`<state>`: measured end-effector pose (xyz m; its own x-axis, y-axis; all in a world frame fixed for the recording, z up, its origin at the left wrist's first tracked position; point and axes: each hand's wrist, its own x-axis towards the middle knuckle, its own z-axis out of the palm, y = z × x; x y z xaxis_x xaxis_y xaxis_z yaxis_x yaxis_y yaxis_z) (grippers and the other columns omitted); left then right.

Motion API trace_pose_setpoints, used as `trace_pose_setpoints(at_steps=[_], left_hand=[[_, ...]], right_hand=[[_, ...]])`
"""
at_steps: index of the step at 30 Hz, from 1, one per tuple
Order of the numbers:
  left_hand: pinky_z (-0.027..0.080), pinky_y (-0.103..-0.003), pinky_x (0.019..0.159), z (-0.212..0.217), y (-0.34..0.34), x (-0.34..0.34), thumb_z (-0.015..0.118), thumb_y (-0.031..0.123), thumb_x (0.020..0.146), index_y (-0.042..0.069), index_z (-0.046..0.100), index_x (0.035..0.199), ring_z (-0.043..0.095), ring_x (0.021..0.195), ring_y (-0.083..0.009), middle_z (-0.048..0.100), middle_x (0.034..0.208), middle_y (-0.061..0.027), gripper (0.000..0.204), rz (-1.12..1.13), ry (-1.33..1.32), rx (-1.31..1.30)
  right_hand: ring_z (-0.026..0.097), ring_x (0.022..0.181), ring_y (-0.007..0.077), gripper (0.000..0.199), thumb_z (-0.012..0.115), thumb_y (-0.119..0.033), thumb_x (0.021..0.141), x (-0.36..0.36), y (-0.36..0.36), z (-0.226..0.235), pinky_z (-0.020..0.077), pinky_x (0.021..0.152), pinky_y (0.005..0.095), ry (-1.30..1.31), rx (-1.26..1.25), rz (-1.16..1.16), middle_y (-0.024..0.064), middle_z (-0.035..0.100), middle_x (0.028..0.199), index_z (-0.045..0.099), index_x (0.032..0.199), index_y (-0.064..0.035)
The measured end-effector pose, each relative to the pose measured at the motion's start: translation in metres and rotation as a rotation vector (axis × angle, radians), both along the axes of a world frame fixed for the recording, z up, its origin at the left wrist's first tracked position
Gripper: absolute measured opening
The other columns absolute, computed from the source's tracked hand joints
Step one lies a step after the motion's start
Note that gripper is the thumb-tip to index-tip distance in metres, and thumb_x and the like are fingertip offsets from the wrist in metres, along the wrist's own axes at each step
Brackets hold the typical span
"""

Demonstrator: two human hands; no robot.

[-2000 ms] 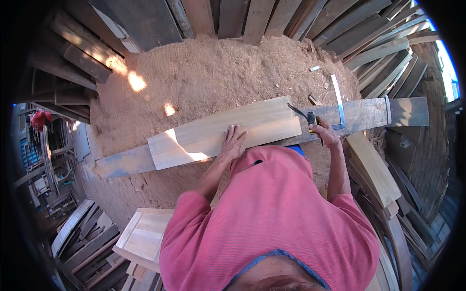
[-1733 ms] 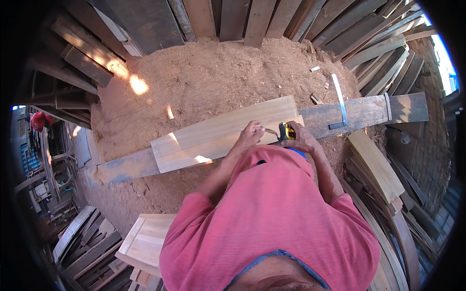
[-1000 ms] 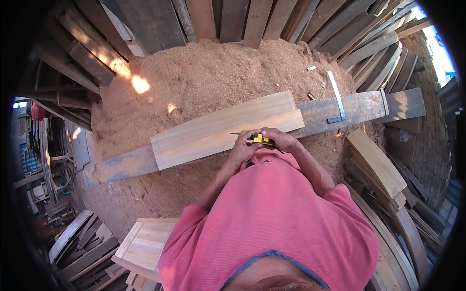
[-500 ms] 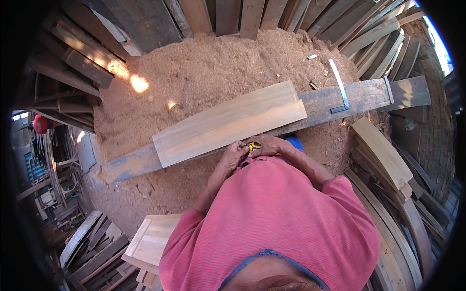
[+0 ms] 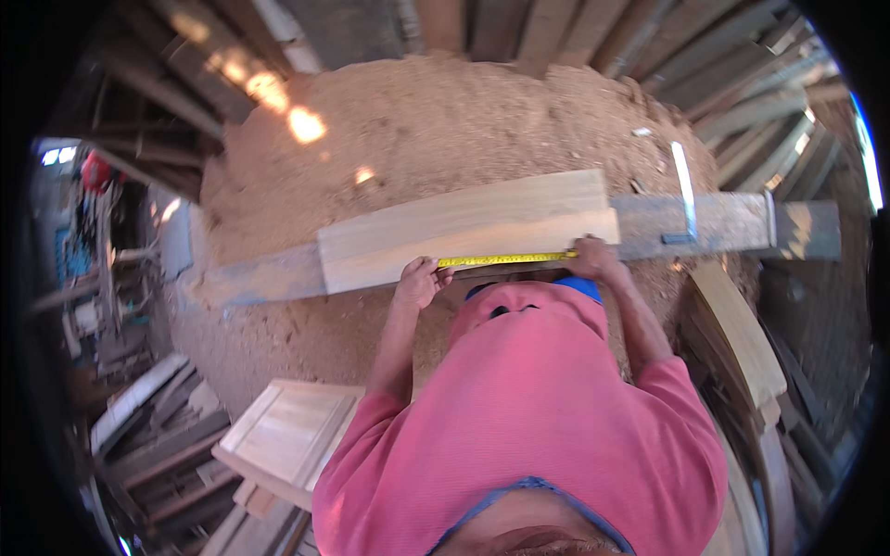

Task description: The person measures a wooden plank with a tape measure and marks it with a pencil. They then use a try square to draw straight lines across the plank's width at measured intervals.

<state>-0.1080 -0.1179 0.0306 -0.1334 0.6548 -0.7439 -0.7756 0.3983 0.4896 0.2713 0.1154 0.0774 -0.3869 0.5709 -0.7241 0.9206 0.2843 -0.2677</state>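
Observation:
A yellow tape measure point(image 5: 505, 260) is drawn out between my two hands, its blade running along the near edge of a pale wooden board point(image 5: 445, 227). Fingers closed, my left hand point(image 5: 423, 281) grips the blade's left end. At the other end my right hand point(image 5: 595, 259) is closed on the tape measure, close to the board's right end; whether the case sits inside it is hidden. Beneath the pale board runs a long, worn dark plank point(image 5: 269, 273). On its right part lies a metal try square point(image 5: 684, 190) with a dark stock.
Sawdust point(image 5: 445, 120) covers the ground beyond the plank. Stacked boards point(image 5: 501, 32) line the far side, with more timber point(image 5: 742, 343) at my right. A pale panelled wooden piece point(image 5: 287, 426) stands at the near left, above a pile of scrap wood point(image 5: 171, 435).
My hands have moved apart, left hand leftward and right hand rightward, and the yellow blade now stretches between them. The whole view has shifted slightly.

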Motion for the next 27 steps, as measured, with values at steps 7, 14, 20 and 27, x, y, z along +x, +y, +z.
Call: trace_pose_setpoints(at_steps=[7, 14, 20, 27], left_hand=[[0.060, -0.042, 0.078, -0.053, -0.077, -0.134, 0.072, 0.018, 0.107, 0.009, 0.066, 0.114, 0.069, 0.082, -0.0236, 0.072, 0.105, -0.0084, 0.013, 0.618, 0.142, -0.248], [0.057, -0.042, 0.083, -0.077, -0.080, -0.100, 0.070, 0.023, 0.110, 0.010, 0.064, 0.119, 0.066, 0.092, -0.0219, 0.070, 0.110, -0.0075, 0.017, 0.669, 0.182, -0.320], [0.058, -0.047, 0.086, -0.071, -0.030, -0.032, 0.074, 0.035, 0.108, 0.007, 0.062, 0.130, 0.068, 0.096, -0.0248, 0.070, 0.107, -0.0094, 0.038, 0.973, -0.034, -0.273], [0.060, -0.036, 0.083, -0.031, -0.004, 0.092, 0.078, 0.027, 0.105, 0.003, 0.064, 0.136, 0.070, 0.095, -0.0232, 0.070, 0.108, -0.0060, 0.042, 0.041, 0.045, -0.024]], right_hand=[[0.072, 0.118, 0.0463, 0.052, 0.072, -0.047, 0.090, 0.060, 0.025, -0.008, 0.0555, 0.103, 0.0570, -0.024, 0.339, -0.065, 0.0259, 0.077, 0.123, 0.081, 0.114, -0.0016], [0.069, 0.113, 0.0463, 0.044, 0.074, -0.041, 0.088, -0.027, -0.019, -0.007, 0.0547, 0.097, 0.0572, 0.078, 0.381, 0.088, 0.0210, 0.076, 0.120, 0.084, 0.107, -0.0029], [0.069, 0.113, 0.0453, 0.045, 0.072, -0.044, 0.089, -0.122, -0.040, -0.018, 0.0549, 0.096, 0.0567, 0.198, 0.342, 0.094, 0.0189, 0.076, 0.120, 0.084, 0.105, -0.0042], [0.074, 0.113, 0.0447, 0.053, 0.076, -0.056, 0.089, -0.138, -0.038, -0.013, 0.0592, 0.099, 0.0546, 0.260, 0.209, 0.087, 0.0189, 0.079, 0.123, 0.085, 0.110, -0.0087]])
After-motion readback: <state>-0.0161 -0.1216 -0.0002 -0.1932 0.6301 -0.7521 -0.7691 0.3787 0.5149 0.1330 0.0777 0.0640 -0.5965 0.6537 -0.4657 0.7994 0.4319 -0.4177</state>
